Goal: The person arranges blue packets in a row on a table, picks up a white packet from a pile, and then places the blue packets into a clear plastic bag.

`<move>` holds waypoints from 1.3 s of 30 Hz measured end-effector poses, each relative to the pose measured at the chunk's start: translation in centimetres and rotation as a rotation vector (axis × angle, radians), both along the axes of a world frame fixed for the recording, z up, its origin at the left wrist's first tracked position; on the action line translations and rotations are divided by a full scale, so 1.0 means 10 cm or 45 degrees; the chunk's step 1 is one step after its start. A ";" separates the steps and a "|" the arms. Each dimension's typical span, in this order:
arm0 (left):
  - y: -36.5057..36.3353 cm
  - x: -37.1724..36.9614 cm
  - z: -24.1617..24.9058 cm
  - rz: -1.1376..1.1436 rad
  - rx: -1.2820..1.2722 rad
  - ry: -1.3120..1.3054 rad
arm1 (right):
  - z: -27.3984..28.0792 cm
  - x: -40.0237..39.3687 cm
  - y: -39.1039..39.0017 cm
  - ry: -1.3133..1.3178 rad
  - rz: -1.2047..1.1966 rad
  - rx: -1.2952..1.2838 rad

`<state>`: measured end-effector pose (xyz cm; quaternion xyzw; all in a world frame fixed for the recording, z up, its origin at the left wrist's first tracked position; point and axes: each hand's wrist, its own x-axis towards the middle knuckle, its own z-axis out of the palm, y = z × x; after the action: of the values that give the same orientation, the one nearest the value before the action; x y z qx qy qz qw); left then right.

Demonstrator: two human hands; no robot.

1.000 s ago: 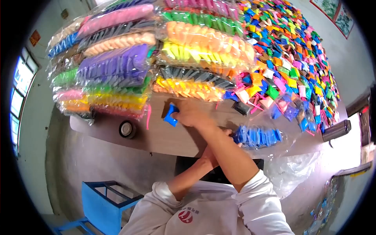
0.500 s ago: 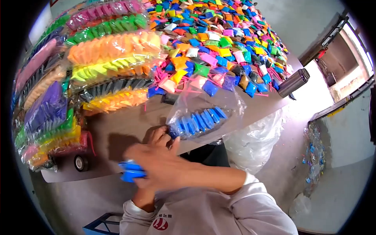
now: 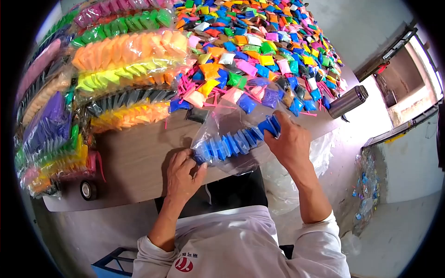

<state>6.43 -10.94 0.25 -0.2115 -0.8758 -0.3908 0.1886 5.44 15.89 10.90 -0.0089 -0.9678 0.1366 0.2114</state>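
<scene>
A clear plastic bag (image 3: 215, 129) lies near the table's front edge with a slanting row of blue packets (image 3: 229, 144) in it. My left hand (image 3: 184, 172) is at the row's left end, its fingers closed on the bag's edge beside the end packet. At the right end of the row, my right hand (image 3: 289, 141) grips a few more blue packets (image 3: 270, 126) between thumb and fingers, close against the others.
Bagged rows of coloured packets (image 3: 132, 53) are stacked at the left. A heap of loose packets (image 3: 259, 46) covers the table's back. A metal flask (image 3: 347, 102) lies at the right edge, and a tape roll (image 3: 88, 190) is at the front left.
My right hand has swung from the left, across my left hand, to the right end of the row, carrying blue packets. My left hand stays at the left end.
</scene>
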 end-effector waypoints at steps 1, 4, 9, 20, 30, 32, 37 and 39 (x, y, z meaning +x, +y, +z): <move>-0.01 0.00 0.00 0.006 0.002 -0.005 | -0.05 -0.03 0.02 -0.007 0.007 0.159; -0.03 0.01 0.00 -0.009 -0.019 -0.105 | -0.17 -0.09 0.06 -0.081 0.050 0.268; -0.02 0.01 0.00 -0.010 -0.015 -0.147 | -0.11 -0.10 0.13 -0.354 0.048 0.356; -0.02 0.00 -0.04 -0.006 0.008 -0.146 | -0.12 -0.15 0.28 -0.345 0.176 0.389; -0.03 0.01 -0.04 -0.019 -0.021 -0.169 | 0.06 -0.10 0.34 -0.378 0.154 0.449; -0.02 0.01 -0.04 -0.013 -0.027 -0.164 | 0.17 -0.08 0.31 -0.286 0.189 0.376; -0.02 0.01 -0.01 -0.017 -0.040 -0.176 | 0.15 -0.11 0.15 -0.254 0.373 0.354; -0.02 0.01 -0.03 -0.019 -0.030 -0.163 | 0.10 -0.16 0.08 -0.200 0.487 0.339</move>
<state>6.52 -11.14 -0.02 -0.1946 -0.8890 -0.3947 0.1266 3.85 16.70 11.91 0.1919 -0.9748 0.0442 0.1051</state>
